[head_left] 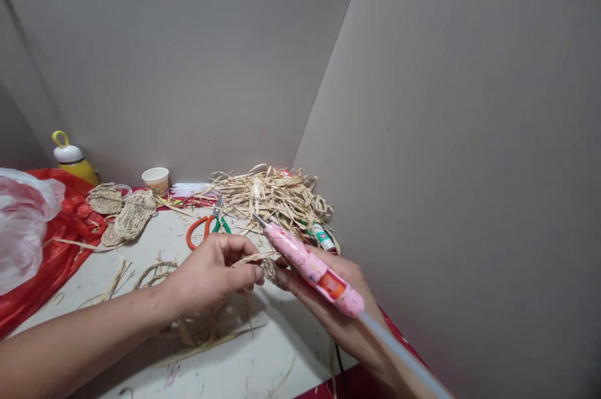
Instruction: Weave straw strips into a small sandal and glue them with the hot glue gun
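Note:
My left hand [211,270] pinches a small braided straw piece [268,269] between thumb and fingers. My right hand [326,311] is closed around a pink glue gun [300,256], whose handle is hidden; its metal nozzle points up and to the left. A long translucent glue stick [399,349] sticks out of the gun's back end. The fingertips of my right hand also meet the straw piece. Just beyond my left hand lie scissors [200,233] with orange and green handles. Below my left forearm are loose straw loops [157,270].
A heap of dry straw [267,195] lies at the back, with a green-and-white tube [323,237] at its right. Woven straw pieces [134,216], a paper cup [156,180], a yellow bottle [77,164] and a red plastic bag [77,217] are at the left. Grey panels [446,136] enclose the table.

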`<action>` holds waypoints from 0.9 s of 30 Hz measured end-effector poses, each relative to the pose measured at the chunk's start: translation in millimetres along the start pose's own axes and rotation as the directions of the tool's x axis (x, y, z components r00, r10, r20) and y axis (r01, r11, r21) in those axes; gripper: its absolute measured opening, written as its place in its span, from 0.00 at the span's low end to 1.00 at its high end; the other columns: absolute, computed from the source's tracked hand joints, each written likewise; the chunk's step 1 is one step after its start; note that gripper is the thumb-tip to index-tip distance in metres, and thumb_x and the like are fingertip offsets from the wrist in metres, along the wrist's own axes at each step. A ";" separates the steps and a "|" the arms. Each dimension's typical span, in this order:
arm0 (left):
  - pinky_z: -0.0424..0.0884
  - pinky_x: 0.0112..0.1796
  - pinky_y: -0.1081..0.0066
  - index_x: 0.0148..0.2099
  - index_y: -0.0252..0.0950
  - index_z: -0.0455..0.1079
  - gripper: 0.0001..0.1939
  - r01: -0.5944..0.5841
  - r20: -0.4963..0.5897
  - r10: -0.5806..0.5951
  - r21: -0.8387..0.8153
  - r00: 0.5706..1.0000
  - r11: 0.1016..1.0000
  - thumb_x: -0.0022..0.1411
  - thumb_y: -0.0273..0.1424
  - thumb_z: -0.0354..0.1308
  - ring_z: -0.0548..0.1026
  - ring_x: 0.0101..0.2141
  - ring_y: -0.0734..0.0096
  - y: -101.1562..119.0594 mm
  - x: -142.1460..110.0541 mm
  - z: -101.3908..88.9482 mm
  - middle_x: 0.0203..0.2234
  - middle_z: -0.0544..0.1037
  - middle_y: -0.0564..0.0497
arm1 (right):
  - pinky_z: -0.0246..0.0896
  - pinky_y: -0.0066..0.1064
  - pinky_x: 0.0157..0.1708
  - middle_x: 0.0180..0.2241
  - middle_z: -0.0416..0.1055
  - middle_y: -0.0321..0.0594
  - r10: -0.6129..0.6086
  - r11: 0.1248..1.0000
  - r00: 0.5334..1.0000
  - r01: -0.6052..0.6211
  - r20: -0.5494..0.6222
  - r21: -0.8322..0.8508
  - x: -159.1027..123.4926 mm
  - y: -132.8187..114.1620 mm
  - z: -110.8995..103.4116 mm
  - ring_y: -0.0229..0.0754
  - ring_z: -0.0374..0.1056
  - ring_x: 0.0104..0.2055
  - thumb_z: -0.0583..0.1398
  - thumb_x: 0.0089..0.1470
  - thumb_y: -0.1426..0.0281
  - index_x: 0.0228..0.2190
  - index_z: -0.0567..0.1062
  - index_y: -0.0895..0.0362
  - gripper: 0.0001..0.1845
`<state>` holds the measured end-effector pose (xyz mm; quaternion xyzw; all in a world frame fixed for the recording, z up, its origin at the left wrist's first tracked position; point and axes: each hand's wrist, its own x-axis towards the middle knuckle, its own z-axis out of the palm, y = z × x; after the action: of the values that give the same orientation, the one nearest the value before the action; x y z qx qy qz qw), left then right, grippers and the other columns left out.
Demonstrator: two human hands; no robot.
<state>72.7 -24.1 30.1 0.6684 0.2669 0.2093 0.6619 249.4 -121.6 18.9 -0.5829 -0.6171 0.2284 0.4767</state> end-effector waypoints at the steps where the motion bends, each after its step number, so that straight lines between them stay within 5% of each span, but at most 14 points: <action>1: 0.62 0.26 0.75 0.27 0.33 0.71 0.07 0.009 -0.002 -0.009 -0.022 1.000 1.000 0.51 0.32 0.64 0.66 0.21 0.77 -0.1 0.4 0.3 0.19 0.72 0.55 | 0.61 0.30 0.28 0.27 0.71 0.37 0.000 1.000 1.000 0.000 0.002 0.001 0.0 -0.6 0.4 0.41 0.65 0.28 0.64 0.53 0.62 0.25 0.76 0.57 0.12; 10: 0.68 0.27 0.75 0.31 0.33 0.71 0.14 0.018 0.012 -0.016 -0.171 1.000 0.985 0.53 0.38 0.67 0.71 0.21 0.77 -9.6 6.5 0.1 0.21 0.77 0.52 | 0.66 0.33 0.31 0.32 0.77 0.39 -0.013 0.999 1.000 0.013 0.001 0.040 3.1 -1.6 2.9 0.46 0.72 0.34 0.65 0.53 0.63 0.32 0.81 0.55 0.09; 14: 0.70 0.28 0.74 0.33 0.34 0.70 0.13 -0.019 -0.104 -0.014 -0.309 0.994 0.951 0.55 0.38 0.66 0.75 0.23 0.75 -10.6 7.4 -1.5 0.23 0.80 0.50 | 0.66 0.33 0.34 0.39 0.77 0.41 0.038 0.982 0.942 0.026 -0.334 0.185 -0.4 2.5 -2.7 0.46 0.72 0.38 0.67 0.51 0.64 0.41 0.79 0.53 0.14; 18: 0.72 0.30 0.74 0.35 0.34 0.68 0.12 -0.141 -0.271 0.020 -0.437 0.962 0.888 0.55 0.36 0.67 0.76 0.24 0.74 -6.7 5.2 -2.5 0.25 0.81 0.48 | 0.61 0.28 0.24 0.26 0.72 0.34 0.175 0.895 0.822 0.096 -0.542 0.435 -3.8 9.1 5.3 0.39 0.66 0.26 0.65 0.53 0.58 0.33 0.76 0.54 0.12; 21: 0.72 0.32 0.73 0.35 0.34 0.68 0.12 -0.200 -0.318 0.040 -0.488 0.947 0.850 0.55 0.34 0.67 0.76 0.25 0.74 -2.4 1.2 0.7 0.25 0.81 0.48 | 0.59 0.26 0.22 0.23 0.70 0.32 0.240 0.843 0.828 0.081 -0.507 0.532 -5.5 13.3 26.1 0.36 0.64 0.23 0.67 0.50 0.57 0.32 0.75 0.55 0.14; 27: 0.72 0.34 0.73 0.37 0.35 0.68 0.13 -0.221 -0.276 0.076 -0.542 0.958 0.811 0.55 0.35 0.67 0.77 0.27 0.73 -6.1 -6.0 16.3 0.27 0.82 0.47 | 0.61 0.23 0.23 0.28 0.76 0.33 0.460 0.544 0.841 -0.012 -0.286 0.839 -0.7 15.8 56.7 0.34 0.67 0.25 0.73 0.40 0.58 0.36 0.77 0.54 0.22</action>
<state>77.9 -40.5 23.9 0.4294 0.2176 0.4102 0.7746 208.9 -103.3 -19.6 -0.4168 -0.2180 0.3980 0.7876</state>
